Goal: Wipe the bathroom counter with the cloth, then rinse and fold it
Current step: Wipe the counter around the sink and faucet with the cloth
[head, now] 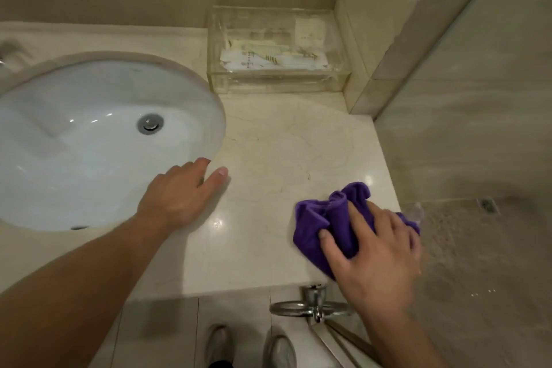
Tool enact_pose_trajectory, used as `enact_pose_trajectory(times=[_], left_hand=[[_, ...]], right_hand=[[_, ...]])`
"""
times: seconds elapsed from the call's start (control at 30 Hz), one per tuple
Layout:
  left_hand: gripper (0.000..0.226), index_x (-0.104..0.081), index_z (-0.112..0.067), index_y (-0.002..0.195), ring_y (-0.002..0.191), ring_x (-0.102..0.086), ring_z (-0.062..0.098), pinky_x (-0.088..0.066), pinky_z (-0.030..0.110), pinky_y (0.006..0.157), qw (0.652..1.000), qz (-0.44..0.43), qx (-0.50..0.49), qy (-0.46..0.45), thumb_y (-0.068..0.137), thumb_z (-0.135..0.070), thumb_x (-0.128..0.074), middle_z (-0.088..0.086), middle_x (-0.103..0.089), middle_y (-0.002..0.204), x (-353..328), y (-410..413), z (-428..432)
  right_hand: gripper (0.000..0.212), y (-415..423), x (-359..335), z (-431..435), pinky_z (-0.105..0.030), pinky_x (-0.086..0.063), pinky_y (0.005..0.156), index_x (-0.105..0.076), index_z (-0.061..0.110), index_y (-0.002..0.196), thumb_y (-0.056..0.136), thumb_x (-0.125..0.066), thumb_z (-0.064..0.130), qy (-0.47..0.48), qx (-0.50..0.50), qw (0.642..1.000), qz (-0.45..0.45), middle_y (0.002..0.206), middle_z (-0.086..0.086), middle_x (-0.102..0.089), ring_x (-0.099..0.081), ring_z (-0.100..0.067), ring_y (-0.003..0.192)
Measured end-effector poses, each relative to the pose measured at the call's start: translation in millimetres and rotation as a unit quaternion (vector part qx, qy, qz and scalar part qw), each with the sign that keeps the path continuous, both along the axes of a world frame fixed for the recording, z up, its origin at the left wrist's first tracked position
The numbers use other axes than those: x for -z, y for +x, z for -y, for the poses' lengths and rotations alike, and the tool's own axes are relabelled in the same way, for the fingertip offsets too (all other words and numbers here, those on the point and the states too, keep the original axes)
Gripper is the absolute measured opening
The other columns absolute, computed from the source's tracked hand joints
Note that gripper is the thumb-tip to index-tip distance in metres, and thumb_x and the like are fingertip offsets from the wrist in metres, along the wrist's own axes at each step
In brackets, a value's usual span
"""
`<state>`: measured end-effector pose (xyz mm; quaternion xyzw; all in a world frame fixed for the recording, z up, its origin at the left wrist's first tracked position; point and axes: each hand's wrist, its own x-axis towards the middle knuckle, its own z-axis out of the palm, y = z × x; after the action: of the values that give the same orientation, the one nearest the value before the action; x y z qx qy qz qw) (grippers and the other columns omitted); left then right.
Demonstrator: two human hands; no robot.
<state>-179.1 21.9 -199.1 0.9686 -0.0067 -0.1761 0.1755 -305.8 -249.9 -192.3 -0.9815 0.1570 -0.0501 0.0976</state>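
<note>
Bunched purple cloth (pixel 334 218) at counter's (pixel 268 152) front right corner, pressed under right hand (pixel 373 251), fingers clutching folds; left hand (pixel 179 191) flat, empty, beside sink (pixel 89 134); probably soft, light (best gripped by gathered folds).

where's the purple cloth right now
In the head view the purple cloth lies bunched at the counter's front right corner, pressed under the right hand, to the right of the sink.

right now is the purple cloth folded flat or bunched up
Bunched up. The purple cloth sits crumpled in loose ridges under the right hand at the counter corner, not squared into layers.
</note>
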Motion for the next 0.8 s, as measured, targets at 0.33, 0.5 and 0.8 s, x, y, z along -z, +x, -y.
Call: enact_pose_trajectory(times=[0.33, 0.5, 0.8], left_hand=[[0.075, -0.049, -0.018, 0.137, 0.127, -0.046, 0.037, -0.034, 0.052, 0.109, 0.976, -0.037, -0.181, -0.115, 0.094, -0.063, -0.008, 0.013, -0.053, 0.138, 13, 53, 13], [0.050, -0.042, -0.020, 0.134, 0.110, -0.052, 0.036, -0.039, 0.044, 0.085, 0.982, 0.018, -0.180, -0.054, 0.103, -0.042, -0.010, 0.011, -0.055, 0.126, 30, 69, 38], [0.055, -0.050, -0.022, 0.092, 0.089, -0.058, 0.030, -0.046, 0.046, 0.083, 0.965, 0.078, -0.251, -0.018, 0.097, -0.047, -0.002, 0.004, -0.058, 0.094, 22, 65, 46]], right_hand=[[0.066, 122, -3, -62, -0.054, -0.020, 0.116, -0.046, 0.046, 0.141, 0.083, -0.036, 0.076, 0.023, -0.046, 0.998, -0.039, 0.148, 0.002, -0.049, -0.038, -0.029, 0.138], [0.064, 179, -2, -83, -0.054, -0.014, 0.115, -0.041, 0.045, 0.143, 0.086, -0.034, 0.074, 0.026, -0.042, 0.998, -0.037, 0.149, 0.001, -0.044, -0.034, -0.029, 0.136], [0.059, 235, -3, -134, -0.057, -0.015, 0.114, -0.046, 0.040, 0.142, 0.089, -0.038, 0.066, 0.050, -0.116, 0.991, -0.034, 0.144, -0.001, -0.049, -0.036, -0.032, 0.135]])
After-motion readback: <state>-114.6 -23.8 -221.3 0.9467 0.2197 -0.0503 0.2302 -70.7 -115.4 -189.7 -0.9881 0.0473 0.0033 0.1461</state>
